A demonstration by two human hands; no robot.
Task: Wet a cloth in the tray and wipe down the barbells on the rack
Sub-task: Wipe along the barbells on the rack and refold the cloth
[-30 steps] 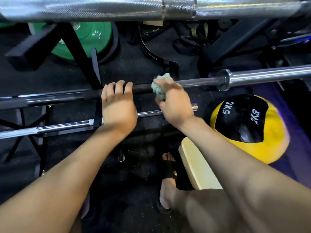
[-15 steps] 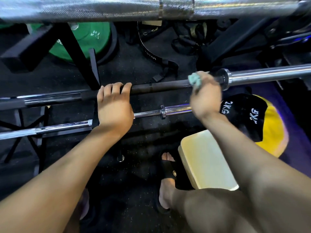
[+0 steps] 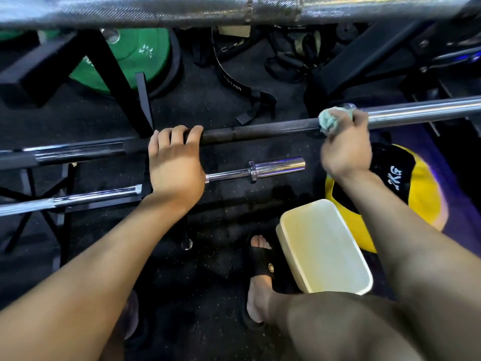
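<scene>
A dark barbell lies across the rack at mid-height, with a chrome sleeve at its right. My right hand grips a pale green cloth wrapped round the bar, right at the collar where shaft meets sleeve. My left hand holds the same bar further left, fingers curled over its top. A thinner chrome barbell sits on a lower level beneath my hands. A thick knurled barbell runs along the top of the view. The cream tray stands on the floor by my right foot.
A yellow and black medicine ball lies right of the tray. Green weight plates lean behind the black rack posts. Straps and a belt lie on the black rubber floor. My sandalled foot is next to the tray.
My right hand slid the cloth rightward along the dark bar, from near my left hand to the collar at the sleeve. My left hand stayed put.
</scene>
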